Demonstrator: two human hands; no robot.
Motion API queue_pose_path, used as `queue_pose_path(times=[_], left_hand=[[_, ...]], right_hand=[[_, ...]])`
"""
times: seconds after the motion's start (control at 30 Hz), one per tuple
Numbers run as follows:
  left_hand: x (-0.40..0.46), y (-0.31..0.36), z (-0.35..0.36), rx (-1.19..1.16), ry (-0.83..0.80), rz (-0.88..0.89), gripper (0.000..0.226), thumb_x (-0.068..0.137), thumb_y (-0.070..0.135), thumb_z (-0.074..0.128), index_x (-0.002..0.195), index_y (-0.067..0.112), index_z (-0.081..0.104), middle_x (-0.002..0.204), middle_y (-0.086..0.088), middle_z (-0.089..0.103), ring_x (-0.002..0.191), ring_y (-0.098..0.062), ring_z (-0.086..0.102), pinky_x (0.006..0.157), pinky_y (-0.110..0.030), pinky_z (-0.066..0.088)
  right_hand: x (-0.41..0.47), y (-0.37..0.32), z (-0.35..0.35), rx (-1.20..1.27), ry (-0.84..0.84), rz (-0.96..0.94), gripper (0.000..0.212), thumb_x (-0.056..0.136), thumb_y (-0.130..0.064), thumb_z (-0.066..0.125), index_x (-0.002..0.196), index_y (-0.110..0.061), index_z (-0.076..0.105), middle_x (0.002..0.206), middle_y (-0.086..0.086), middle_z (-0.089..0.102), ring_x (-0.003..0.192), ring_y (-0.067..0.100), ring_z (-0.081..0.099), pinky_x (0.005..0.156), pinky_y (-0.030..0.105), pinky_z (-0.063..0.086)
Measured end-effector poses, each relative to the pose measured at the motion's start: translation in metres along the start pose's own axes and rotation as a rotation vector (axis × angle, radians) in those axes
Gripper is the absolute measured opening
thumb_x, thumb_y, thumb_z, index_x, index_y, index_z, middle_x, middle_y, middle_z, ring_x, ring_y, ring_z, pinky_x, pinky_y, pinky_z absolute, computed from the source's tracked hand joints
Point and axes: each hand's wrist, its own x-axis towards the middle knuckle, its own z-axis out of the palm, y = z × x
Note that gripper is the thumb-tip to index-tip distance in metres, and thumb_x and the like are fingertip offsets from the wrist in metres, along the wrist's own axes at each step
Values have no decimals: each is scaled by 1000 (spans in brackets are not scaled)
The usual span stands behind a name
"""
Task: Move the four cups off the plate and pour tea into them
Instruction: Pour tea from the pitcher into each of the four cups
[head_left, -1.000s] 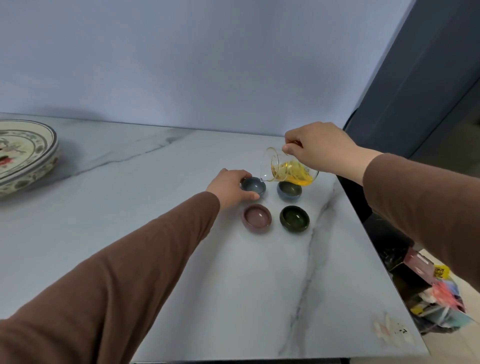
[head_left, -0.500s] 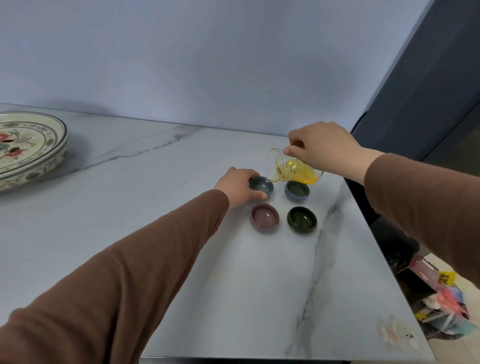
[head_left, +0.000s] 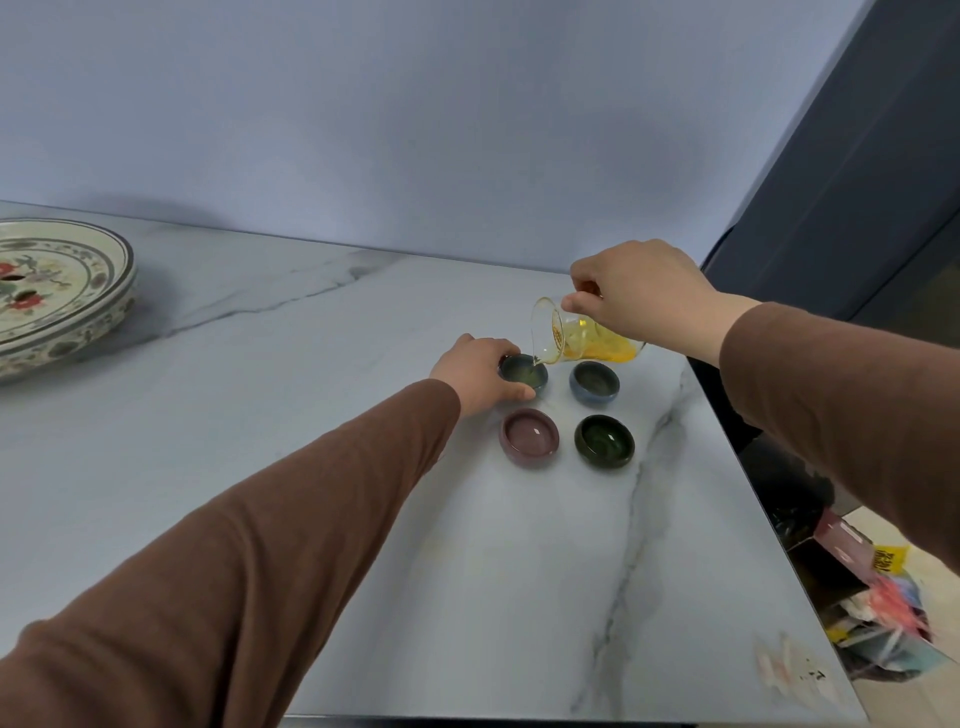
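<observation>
Four small cups stand in a square on the marble table, near its right edge. My left hand (head_left: 475, 371) grips the far-left dark blue cup (head_left: 524, 372), which holds a little yellow tea. My right hand (head_left: 641, 293) holds a glass pitcher (head_left: 576, 338) of yellow tea, tilted with its spout over that cup, and a thin stream runs down. The light blue cup (head_left: 594, 382) sits under the pitcher. Closer to me are the mauve cup (head_left: 529, 436) and the dark green cup (head_left: 604, 439). The painted plate (head_left: 78, 306) lies at the far left with no cups on it.
The table's right edge (head_left: 769, 519) drops off close to the cups. Below it on the floor are dark bags and colourful packets (head_left: 883, 608). A pale wall runs along the back, and a dark panel stands at the right.
The pitcher has tipped further and tea now runs into the dark blue cup. Both hands keep their grips. My head has shifted, so the plate shows more.
</observation>
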Motion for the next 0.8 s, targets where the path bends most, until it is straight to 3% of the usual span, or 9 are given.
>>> queue_pose_path(times=[0.8], left_hand=[[4, 0, 0, 50, -26, -4, 69, 76, 57, 72, 136, 29, 52, 127, -4, 58, 120, -23, 45, 99, -38, 44]], right_hand=[[3, -4, -12, -40, 11, -43, 32, 97, -46, 51, 78, -20, 53, 62, -6, 43, 69, 26, 49, 56, 30, 31]])
